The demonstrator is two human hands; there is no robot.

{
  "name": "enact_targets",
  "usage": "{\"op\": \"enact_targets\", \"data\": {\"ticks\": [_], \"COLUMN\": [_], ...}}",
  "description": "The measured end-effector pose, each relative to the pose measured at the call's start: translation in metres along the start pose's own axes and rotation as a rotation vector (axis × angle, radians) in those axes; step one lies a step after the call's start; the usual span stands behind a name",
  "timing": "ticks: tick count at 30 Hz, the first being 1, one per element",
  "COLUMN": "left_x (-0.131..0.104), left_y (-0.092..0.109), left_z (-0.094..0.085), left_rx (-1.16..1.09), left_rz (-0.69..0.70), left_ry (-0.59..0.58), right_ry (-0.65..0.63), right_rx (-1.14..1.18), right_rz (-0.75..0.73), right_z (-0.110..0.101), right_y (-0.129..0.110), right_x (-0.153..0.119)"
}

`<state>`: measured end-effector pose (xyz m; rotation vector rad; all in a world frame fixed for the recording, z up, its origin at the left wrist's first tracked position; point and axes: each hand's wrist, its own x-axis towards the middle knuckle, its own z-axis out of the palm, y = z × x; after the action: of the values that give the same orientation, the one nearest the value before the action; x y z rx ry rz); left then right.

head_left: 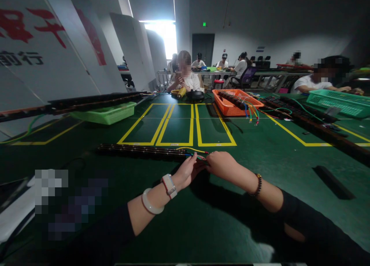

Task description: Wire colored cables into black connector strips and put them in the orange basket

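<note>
A long dark bar assembly (141, 151) lies on the green table (173, 227), with coloured wires (190, 149) coming out of its right end. My left hand (189, 171) is closed on the wires just beyond that end, a watch and a pale bangle on its wrist. Touching or nearly touching it, my right hand (221, 164) has its fingers curled round the wire ends, where a red tip shows. The fingertips of both hands partly hide the wires between them.
An orange basket (231, 110) with another wired bar stands beyond my hands; a light green basket (110, 115) is at left, a teal one (338, 104) at right. More dark bars (318, 123) and a black strip (332, 182) lie right. People sit across the table and farther back.
</note>
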<state>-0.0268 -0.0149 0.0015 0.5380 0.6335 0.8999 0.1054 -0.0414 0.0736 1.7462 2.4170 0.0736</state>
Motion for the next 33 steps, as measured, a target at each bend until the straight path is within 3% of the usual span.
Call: {"op": "enact_targets", "data": {"ticks": [4,8,15,18,21,24,28,33], "left_x": [-0.004,-0.006,-0.005,-0.005,-0.003,-0.002,-0.003,-0.005], "left_y": [0.002,0.004,0.004,0.003,0.002,0.002,0.003,0.003], "left_z": [0.002,0.001,-0.002,-0.002,-0.003,-0.005,-0.004,0.001], "left_rx": [0.02,0.087,0.169,0.159,0.1,0.031,0.047,0.061], "left_rz": [-0.029,-0.032,-0.018,-0.017,-0.027,-0.043,-0.09,-0.046], "left_ry": [-0.022,-0.003,-0.018,-0.01,0.002,0.001,-0.022,-0.017], "right_ry": [0.088,0.159,-0.021,0.012,0.105,0.152,0.073,0.028], "right_rx": [-0.038,-0.034,0.047,0.036,0.051,0.119,0.14,0.042], "right_rz": [0.084,0.121,0.085,0.096,0.096,0.006,-0.135,-0.127], "right_z": [-0.01,-0.003,0.02,0.018,0.005,-0.009,-0.009,0.001], "right_y": [0.011,0.025,0.031,0.03,0.025,0.012,-0.009,-0.016], "right_x": [0.001,0.011,0.025,0.024,0.016,0.001,-0.017,-0.021]}}
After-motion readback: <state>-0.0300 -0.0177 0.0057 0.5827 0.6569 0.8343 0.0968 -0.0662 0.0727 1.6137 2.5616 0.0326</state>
